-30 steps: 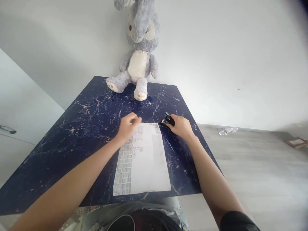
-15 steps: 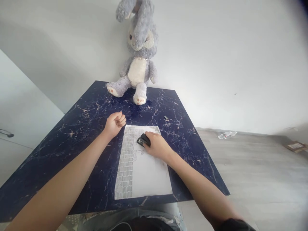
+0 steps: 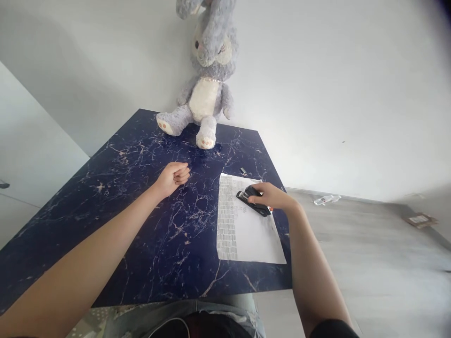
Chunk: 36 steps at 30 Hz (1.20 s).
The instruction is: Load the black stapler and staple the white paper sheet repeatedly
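Note:
My right hand (image 3: 270,195) is closed on a black stapler (image 3: 260,208) that lies on a sheet of paper (image 3: 255,241). The stapler's front end points to the left. Down the sheet's left side run columns of dense writing or marks, too small to read; much of the remainder is white. To the left of the sheet, my left hand (image 3: 174,178) is curled into a fist at the table's middle, and the inside of that fist is hidden. Just beyond the sheet's far edge lies a small metallic piece (image 3: 243,172).
All this lies on a dark blue marbled table (image 3: 169,263). A grey plush rabbit (image 3: 206,96) sits at its far edge against the wall (image 3: 317,84). On the floor to the right are a clear plastic bottle (image 3: 327,200) and a cardboard box (image 3: 421,219).
My right hand has moved right with the stapler, and the sheet has shifted right across the table too. My left fist stays closed at nearly the same spot. The camera view has tilted slightly.

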Tool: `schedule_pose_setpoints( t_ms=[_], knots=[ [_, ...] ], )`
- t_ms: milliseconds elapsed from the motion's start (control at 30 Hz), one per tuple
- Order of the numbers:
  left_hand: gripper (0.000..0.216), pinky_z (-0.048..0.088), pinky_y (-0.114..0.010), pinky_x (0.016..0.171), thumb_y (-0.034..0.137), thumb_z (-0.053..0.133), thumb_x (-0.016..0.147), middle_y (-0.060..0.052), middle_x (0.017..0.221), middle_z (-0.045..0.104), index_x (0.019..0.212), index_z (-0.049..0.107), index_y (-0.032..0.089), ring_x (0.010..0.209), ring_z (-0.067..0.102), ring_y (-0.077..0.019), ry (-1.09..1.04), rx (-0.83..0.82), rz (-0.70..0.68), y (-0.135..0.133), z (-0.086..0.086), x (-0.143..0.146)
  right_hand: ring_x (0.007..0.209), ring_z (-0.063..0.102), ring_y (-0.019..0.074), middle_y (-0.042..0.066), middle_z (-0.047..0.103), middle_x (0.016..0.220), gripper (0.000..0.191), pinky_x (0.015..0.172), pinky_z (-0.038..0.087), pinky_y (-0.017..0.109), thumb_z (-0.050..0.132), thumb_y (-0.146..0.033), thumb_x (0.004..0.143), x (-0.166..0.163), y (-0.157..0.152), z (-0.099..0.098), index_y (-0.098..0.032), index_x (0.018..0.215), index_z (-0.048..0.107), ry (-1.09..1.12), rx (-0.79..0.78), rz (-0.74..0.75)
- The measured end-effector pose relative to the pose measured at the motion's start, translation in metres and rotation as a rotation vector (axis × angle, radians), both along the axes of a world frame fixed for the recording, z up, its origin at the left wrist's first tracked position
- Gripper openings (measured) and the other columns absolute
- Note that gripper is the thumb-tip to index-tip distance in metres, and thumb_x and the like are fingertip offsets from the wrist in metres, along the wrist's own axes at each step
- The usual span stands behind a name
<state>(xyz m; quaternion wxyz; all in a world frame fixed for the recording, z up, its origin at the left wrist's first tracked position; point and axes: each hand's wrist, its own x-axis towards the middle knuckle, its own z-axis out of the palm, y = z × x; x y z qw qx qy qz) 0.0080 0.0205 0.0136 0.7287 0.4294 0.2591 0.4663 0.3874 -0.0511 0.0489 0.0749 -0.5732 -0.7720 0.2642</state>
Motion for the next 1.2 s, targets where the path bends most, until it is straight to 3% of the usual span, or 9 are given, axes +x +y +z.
schedule_pose_setpoints(
  t_ms=[100,200,333,400,500,667,900,1033,1200],
  knots=[
    [0.052,0.022,-0.02,0.041,0.023,0.065,0.089,0.006,0.052,0.02,0.051,0.03,0.019,0.043,0.022,-0.0062,-0.021,0.011,-0.007,0.001,-0.002,-0.001,0.085,0.069,0.0208,0.009,0.074,0.093,0.052,0.079,0.054,0.035,0.034,-0.054,0.106,0.01,0.013,-0.013,-0.019,0.093,0.07,0.176,0.238,-0.165],
    [0.052,0.023,-0.02,0.041,0.022,0.063,0.09,0.006,0.052,0.018,0.052,0.027,0.019,0.042,0.022,-0.0064,-0.06,-0.038,0.011,0.0,-0.001,-0.002,0.123,0.065,0.0262,0.015,0.069,0.133,0.043,0.105,0.05,0.042,0.05,-0.051,0.102,0.006,0.028,-0.029,-0.019,0.124,0.069,0.146,0.452,-0.157],
    [0.051,0.021,-0.022,0.04,0.02,0.057,0.091,0.006,0.053,0.019,0.056,0.021,0.02,0.042,0.023,-0.0071,-0.169,-0.094,0.069,0.006,0.009,-0.018,0.161,0.024,0.0285,0.011,0.032,0.171,0.058,0.128,0.024,0.052,0.048,-0.048,0.105,-0.011,0.041,-0.05,-0.028,0.159,0.045,-0.095,0.276,0.084],
    [0.05,0.021,-0.023,0.041,0.02,0.054,0.092,0.005,0.053,0.019,0.059,0.017,0.021,0.042,0.023,-0.0077,-0.275,-0.103,0.184,0.013,0.015,-0.042,0.163,0.013,0.0288,0.011,0.022,0.174,0.06,0.13,0.016,0.056,0.042,-0.048,0.108,-0.022,0.044,-0.06,-0.028,0.164,0.035,-0.202,0.228,0.079],
    [0.049,0.018,-0.024,0.041,0.026,0.045,0.099,0.006,0.053,0.015,0.065,0.011,0.021,0.042,0.018,-0.0084,-0.503,-0.012,0.53,0.024,0.018,-0.095,0.164,0.006,0.0294,0.014,0.013,0.176,0.065,0.131,0.013,0.056,0.04,-0.05,0.108,-0.051,0.051,-0.07,-0.023,0.167,0.029,-0.264,0.233,0.063],
    [0.044,0.019,-0.023,0.044,0.032,0.026,0.109,0.005,0.055,0.009,0.072,0.005,0.019,0.044,0.014,-0.0099,-0.695,0.167,0.899,0.025,0.011,-0.162,0.164,0.007,0.029,0.018,0.013,0.175,0.067,0.132,0.01,0.053,0.034,-0.05,0.11,-0.156,0.074,-0.072,-0.013,0.166,0.028,-0.228,0.255,0.164],
    [0.043,0.018,-0.029,0.048,0.025,0.022,0.108,0.003,0.058,0.006,0.068,0.005,0.019,0.051,0.007,-0.0135,-0.628,0.238,0.826,0.02,0.008,-0.162,0.164,0.011,0.0283,0.015,0.016,0.175,0.056,0.13,0.009,0.061,0.031,-0.042,0.112,-0.319,0.118,-0.067,-0.016,0.161,0.036,-0.089,0.268,0.227],
    [0.045,0.022,-0.026,0.048,0.024,0.023,0.108,0.003,0.059,0.006,0.066,0.006,0.018,0.052,0.006,-0.0135,-0.628,0.286,0.815,0.021,0.006,-0.165,0.163,0.015,0.0209,0.006,0.027,0.173,0.047,0.129,0.008,0.066,0.035,-0.02,0.109,-0.341,0.128,-0.069,-0.025,0.155,0.045,-0.003,0.309,0.385],
    [0.046,0.023,-0.025,0.045,0.026,0.029,0.106,0.004,0.057,0.006,0.065,0.009,0.019,0.049,0.009,-0.0121,-0.656,0.249,0.755,0.027,0.003,-0.161,0.154,0.037,0.0155,0.007,0.047,0.163,0.051,0.13,0.023,0.037,0.041,-0.004,0.099,-0.333,0.133,-0.068,-0.019,0.144,0.057,0.054,0.38,0.45]
  ],
)
